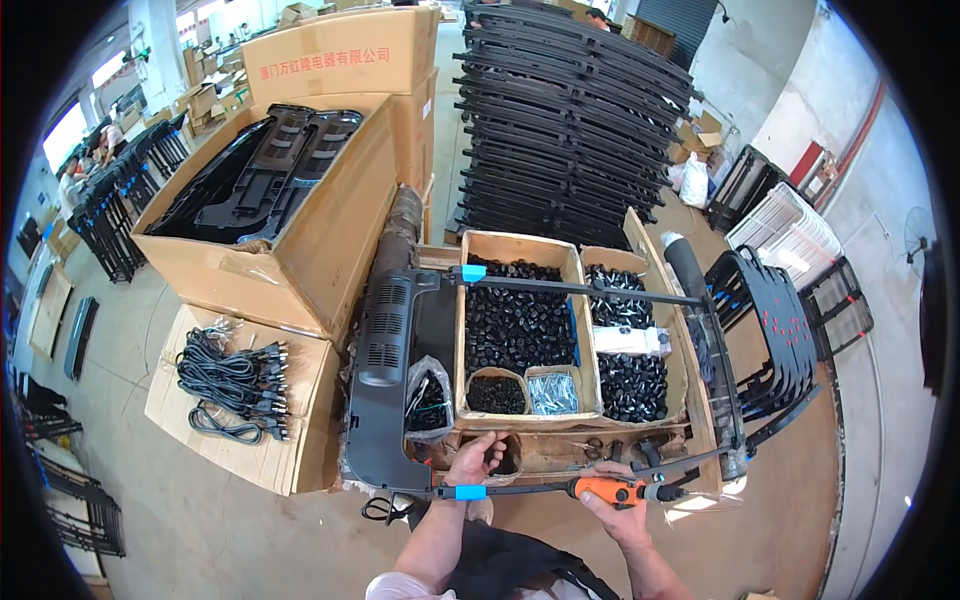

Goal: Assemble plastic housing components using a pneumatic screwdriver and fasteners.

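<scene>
My right hand (pixel 622 512) is wrapped round an orange electric screwdriver (pixel 606 490), its dark tip pointing right. My left hand (pixel 477 460) has its fingers curled together beside a small round bin of dark parts (pixel 507 456); whatever they pinch, if anything, is too small to make out. Between me and the parts boxes lies a black frame (pixel 388 440) with a ribbed motor housing (pixel 386 330) at its left end. Blue tape (pixel 470 492) wraps its near rail by my left wrist, and another blue strip (pixel 473 272) marks the far rail.
A cardboard tray (pixel 462 345) holds black caps (pixel 520 325), dark screws (pixel 497 393) and silver screws (pixel 553 394). Coiled black cables (pixel 235 385) lie on cardboard at left, below a large carton (pixel 330 250) of black panels. Stacked black frames (pixel 570 120) stand behind; more frames (pixel 765 325) lean right.
</scene>
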